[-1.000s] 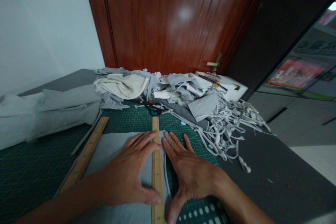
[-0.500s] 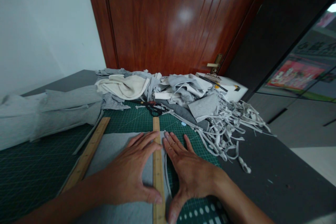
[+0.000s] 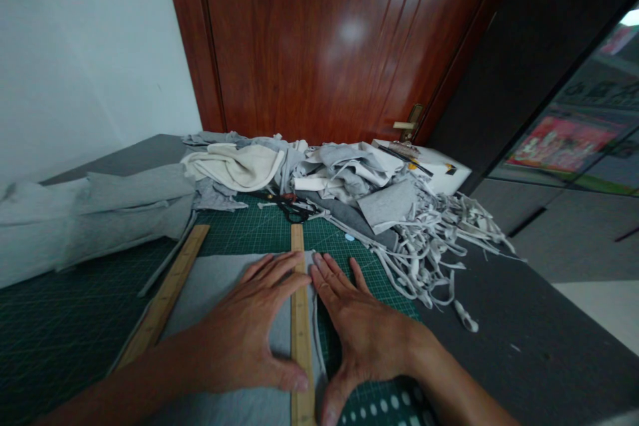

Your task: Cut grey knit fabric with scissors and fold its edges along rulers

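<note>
Grey fabric (image 3: pixel 214 279) lies flat on a green cutting mat (image 3: pixel 229 226). A wooden ruler (image 3: pixel 301 319) runs lengthwise over the fabric near its right edge. My left hand (image 3: pixel 254 326) rests with spread fingers on the fabric, its fingertips and thumb on that ruler. Just right of the ruler, my right hand (image 3: pixel 364 333) lies open, its fingertips at the fabric's right edge and its thumb stretched toward me. A second wooden ruler (image 3: pixel 170 286) lies slanted along the fabric's left side. Neither hand grips anything.
Folded grey fabric (image 3: pixel 114 213) lies at the left. Black scissors (image 3: pixel 294 208) sit beyond the middle ruler. Behind are heaped cloth pieces (image 3: pixel 239 166), a white box (image 3: pixel 444 170) and tangled fabric strips (image 3: pixel 429 259) on the dark table (image 3: pixel 539 339). A wooden door (image 3: pixel 309 46) stands behind.
</note>
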The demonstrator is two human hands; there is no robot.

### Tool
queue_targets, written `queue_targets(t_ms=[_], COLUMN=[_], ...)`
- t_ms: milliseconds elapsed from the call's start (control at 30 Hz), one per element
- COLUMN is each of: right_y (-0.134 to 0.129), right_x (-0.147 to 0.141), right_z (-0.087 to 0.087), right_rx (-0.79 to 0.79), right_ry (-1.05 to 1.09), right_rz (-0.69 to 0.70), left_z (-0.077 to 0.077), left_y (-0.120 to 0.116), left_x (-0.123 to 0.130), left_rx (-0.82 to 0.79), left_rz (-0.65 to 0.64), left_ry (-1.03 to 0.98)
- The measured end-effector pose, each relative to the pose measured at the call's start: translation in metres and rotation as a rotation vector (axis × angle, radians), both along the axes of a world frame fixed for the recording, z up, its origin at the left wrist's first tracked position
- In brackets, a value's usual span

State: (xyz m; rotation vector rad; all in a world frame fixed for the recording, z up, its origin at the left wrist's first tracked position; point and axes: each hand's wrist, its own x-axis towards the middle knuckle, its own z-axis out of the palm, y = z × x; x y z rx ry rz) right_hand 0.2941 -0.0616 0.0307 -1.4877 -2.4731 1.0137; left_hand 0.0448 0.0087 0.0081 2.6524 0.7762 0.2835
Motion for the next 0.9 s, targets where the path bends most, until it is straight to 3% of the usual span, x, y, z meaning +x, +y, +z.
queue_targets(t_ms=[100, 400, 667, 900], right_y=[0.004, -0.012, -0.011, -0.011], right_x=[0.0, 0.0, -0.001, 0.001], right_z=[-0.001, 0.013, 0.015, 0.011], right_rx=[-0.056, 0.036, 0.052, 0.098], right_ry=[-0.038, 0.057, 0.049, 0.004], right_rz=[0.01, -0.011, -0.005, 0.017], left_z=[0.001, 0.0, 0.012, -0.001], left_y=[-0.001, -0.003, -0.006, -0.005], left_x=[0.0, -0.001, 0.005, 0.003], left_rx=[0.007, -0.008, -0.026, -0.012], left_rz=[0.002, 0.044, 0.001, 0.06], left_ry=[0.032, 0.04, -0.013, -0.072])
